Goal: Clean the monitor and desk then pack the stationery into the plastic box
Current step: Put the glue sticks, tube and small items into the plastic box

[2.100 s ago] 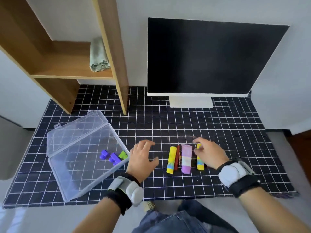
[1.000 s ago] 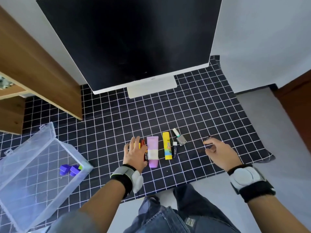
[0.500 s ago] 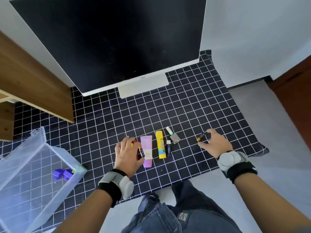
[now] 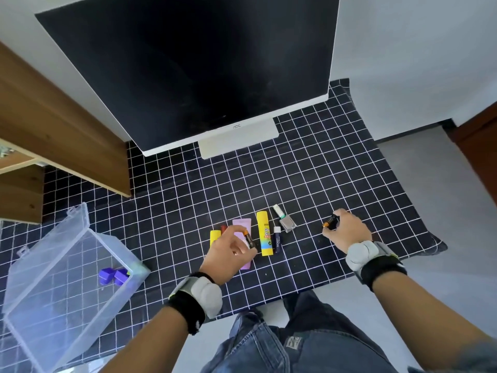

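Grid-patterned cloth [image 4: 309, 184] covers the counter below a dark monitor [image 4: 193, 65], with a wooden shelf [image 4: 61, 135] at left. Glue stick [image 4: 264, 232], lip balm [image 4: 277, 239], polish bottle [image 4: 286, 221] and pink tube [image 4: 243, 224] lie between the hands. Left hand [image 4: 228, 254], flat half a second ago, now pinches a battery [image 4: 248, 239] lifted off the cloth; right hand [image 4: 347, 230] grips another battery [image 4: 330, 221]. Open plastic box [image 4: 53, 300] holds purple pieces [image 4: 113, 275].

I see the monitor [image 4: 188, 68] at the back of the mat [image 4: 336, 170], with the shelf [image 4: 61, 141] to its left. The open plastic box [image 4: 53, 292] lies at the mat's near left. A row of tubes [image 4: 265, 232] lies before the monitor, between my left hand [image 4: 228, 254] and right hand [image 4: 347, 230].
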`<state>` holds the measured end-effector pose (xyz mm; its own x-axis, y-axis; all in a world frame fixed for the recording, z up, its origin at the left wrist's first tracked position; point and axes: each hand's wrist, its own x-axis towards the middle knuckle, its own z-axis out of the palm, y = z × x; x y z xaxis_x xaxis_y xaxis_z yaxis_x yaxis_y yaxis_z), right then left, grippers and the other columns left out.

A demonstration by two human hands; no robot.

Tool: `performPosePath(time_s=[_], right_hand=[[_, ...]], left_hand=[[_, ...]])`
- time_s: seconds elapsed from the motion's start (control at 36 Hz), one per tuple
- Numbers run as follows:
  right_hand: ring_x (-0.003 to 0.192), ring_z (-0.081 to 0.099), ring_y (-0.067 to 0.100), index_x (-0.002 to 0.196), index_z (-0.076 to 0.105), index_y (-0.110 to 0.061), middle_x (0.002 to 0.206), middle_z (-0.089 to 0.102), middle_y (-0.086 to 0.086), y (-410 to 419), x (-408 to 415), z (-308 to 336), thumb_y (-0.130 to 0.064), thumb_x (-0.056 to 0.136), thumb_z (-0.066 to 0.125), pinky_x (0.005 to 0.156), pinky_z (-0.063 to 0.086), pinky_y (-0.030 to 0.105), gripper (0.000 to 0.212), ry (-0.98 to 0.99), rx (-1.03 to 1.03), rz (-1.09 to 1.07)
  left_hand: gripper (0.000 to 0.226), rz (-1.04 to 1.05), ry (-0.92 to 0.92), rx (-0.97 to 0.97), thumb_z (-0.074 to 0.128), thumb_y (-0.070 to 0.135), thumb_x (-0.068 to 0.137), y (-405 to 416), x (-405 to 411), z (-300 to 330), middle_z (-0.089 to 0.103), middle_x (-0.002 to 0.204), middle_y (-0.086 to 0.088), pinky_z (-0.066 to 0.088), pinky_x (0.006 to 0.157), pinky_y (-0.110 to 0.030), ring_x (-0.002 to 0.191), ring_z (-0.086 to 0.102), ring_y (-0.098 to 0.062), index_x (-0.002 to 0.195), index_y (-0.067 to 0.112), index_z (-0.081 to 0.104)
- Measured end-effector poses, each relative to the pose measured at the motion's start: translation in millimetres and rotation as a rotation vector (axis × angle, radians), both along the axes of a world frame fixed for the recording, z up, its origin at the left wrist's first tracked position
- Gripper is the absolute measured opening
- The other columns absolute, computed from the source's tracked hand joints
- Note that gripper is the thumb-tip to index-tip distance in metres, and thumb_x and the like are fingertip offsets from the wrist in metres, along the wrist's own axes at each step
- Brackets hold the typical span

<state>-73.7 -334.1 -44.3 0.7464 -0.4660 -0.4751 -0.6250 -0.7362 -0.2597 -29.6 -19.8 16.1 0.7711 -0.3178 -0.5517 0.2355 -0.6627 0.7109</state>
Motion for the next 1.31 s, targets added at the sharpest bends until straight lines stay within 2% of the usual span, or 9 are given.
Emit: performPosePath(time_s=[0.14,0.28,0.44,0.56,0.64,0.78,0.94,1.08,1.31], right_hand=[[0.085,0.062,0.018,0.125,0.053,-0.027,0.091,0.063,-0.008,2,-5,5,-0.042,0.077,0.070,0.073,0.052,0.033,0.053,-0.056,0.113,-0.043],[0.086,0.062,0.010,0.122,0.057,-0.025,0.087,0.066,-0.010,4,-10,11,-0.037,0.076,0.074,0.075,0.049,0.029,0.050,-0.154,0.302,-0.088],[0.087,0.062,0.007,0.121,0.055,-0.031,0.088,0.064,-0.015,0,-19,18,-0.042,0.075,0.074,0.078,0.055,0.033,0.051,-0.167,0.312,-0.032],[0.085,0.061,0.004,0.121,0.054,-0.034,0.091,0.063,-0.015,-1,-22,24,-0.045,0.076,0.073,0.074,0.055,0.029,0.050,-0.176,0.302,0.009],[0.082,0.061,0.003,0.121,0.054,-0.034,0.092,0.063,-0.016,-8,-24,28,-0.047,0.076,0.073,0.070,0.054,0.026,0.051,-0.172,0.291,0.008],[0.081,0.062,0.003,0.123,0.053,-0.034,0.094,0.063,-0.017,-12,-25,32,-0.048,0.076,0.073,0.072,0.055,0.024,0.053,-0.160,0.306,0.019],[0.079,0.061,0.002,0.117,0.052,-0.041,0.089,0.062,-0.020,-24,-25,37,-0.048,0.075,0.074,0.074,0.057,0.030,0.048,-0.196,0.342,0.015],[0.075,0.059,-0.001,0.119,0.052,-0.041,0.089,0.062,-0.019,-27,-21,40,-0.048,0.075,0.073,0.075,0.056,0.027,0.049,-0.205,0.347,0.062],[0.075,0.059,0.000,0.126,0.052,-0.036,0.092,0.061,-0.017,-25,-6,45,-0.047,0.078,0.074,0.072,0.055,0.023,0.054,-0.215,0.381,0.189]], left_hand=[[0.034,0.356,0.363,-0.387,0.066,0.006,0.091,-16,1,7,0.073,0.084,-0.011,0.049,0.073,-0.033,0.069,0.066,-0.021,0.121,0.018,0.054],[0.045,0.415,0.590,-0.558,0.055,-0.003,0.081,-28,5,7,0.064,0.088,-0.014,0.045,0.057,-0.031,0.063,0.057,-0.025,0.125,0.008,0.049],[0.031,0.205,0.392,-0.163,0.064,0.028,0.089,-53,10,-8,0.047,0.059,-0.003,0.035,0.054,-0.033,0.051,0.039,-0.017,0.110,0.007,0.053],[0.030,0.079,0.151,0.065,0.068,0.039,0.089,-73,10,-16,0.052,0.071,0.004,0.041,0.053,-0.024,0.055,0.045,-0.013,0.103,0.016,0.055],[0.036,-0.113,-0.020,0.285,0.062,0.046,0.091,-89,9,-21,0.061,0.091,0.002,0.044,0.066,-0.028,0.077,0.057,-0.018,0.112,0.018,0.053],[0.041,-0.295,-0.076,0.514,0.056,0.049,0.094,-105,3,-29,0.067,0.101,-0.006,0.053,0.072,-0.035,0.089,0.066,-0.027,0.116,0.015,0.047],[0.039,-0.385,-0.151,0.717,0.051,0.045,0.098,-126,0,-38,0.066,0.115,-0.008,0.043,0.071,-0.032,0.105,0.065,-0.030,0.118,0.011,0.049],[0.035,-0.350,-0.098,0.779,0.049,0.042,0.098,-134,1,-41,0.066,0.115,-0.008,0.047,0.078,-0.033,0.108,0.064,-0.029,0.117,0.012,0.053],[0.031,-0.083,0.017,0.574,0.054,0.045,0.092,-122,-1,-25,0.064,0.089,-0.003,0.047,0.068,-0.031,0.081,0.060,-0.026,0.091,0.015,0.055]])
